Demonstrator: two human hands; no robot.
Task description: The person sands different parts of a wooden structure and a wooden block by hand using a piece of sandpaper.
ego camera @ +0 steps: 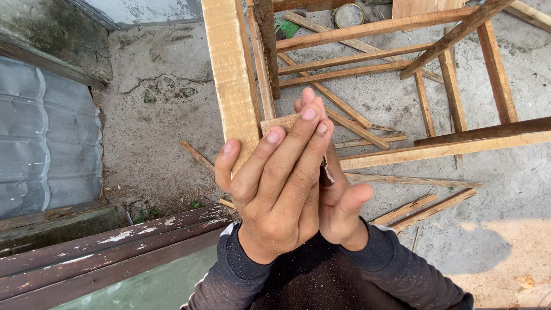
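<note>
My left hand and my right hand are pressed palm to palm in the middle of the view, fingers pointing up. A small piece of brown sandpaper sits squeezed between them, its top edge showing above the left fingers and a torn edge near the right thumb. My left thumb rests against a pale upright wooden post of a rough timber frame. Dark long sleeves cover both wrists.
Loose wood strips lie on the sandy concrete floor below. Frame rails run to the right. A corrugated grey sheet and dark brown boards are at the left. A round tin lid lies at the top.
</note>
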